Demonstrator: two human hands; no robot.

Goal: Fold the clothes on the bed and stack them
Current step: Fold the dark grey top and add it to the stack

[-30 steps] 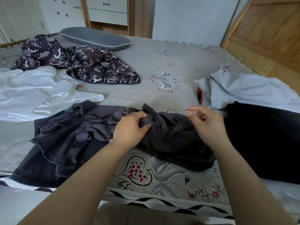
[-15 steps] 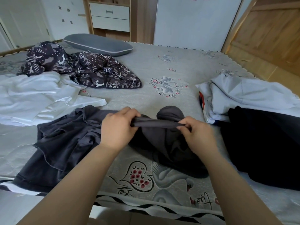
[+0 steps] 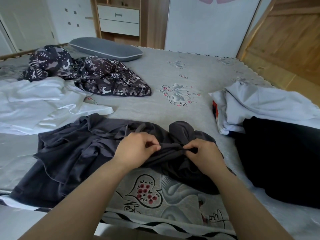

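Both hands, left [image 3: 136, 149] and right [image 3: 203, 155], pinch the grey garment's [image 3: 72, 153] bunched edge, probably to spread it flat next before folding.

This is a bedroom in a home. A bed [image 3: 199, 108] with a grey printed cover fills the view, with a grey pillow [image 3: 105, 49] at its far edge and loose clothes [image 3: 69, 149] strewn over it. Beyond the far edge stand a wooden drawer unit [image 3: 119, 19], white cupboard doors [image 3: 207, 25] and a wooden door [image 3: 290, 37].
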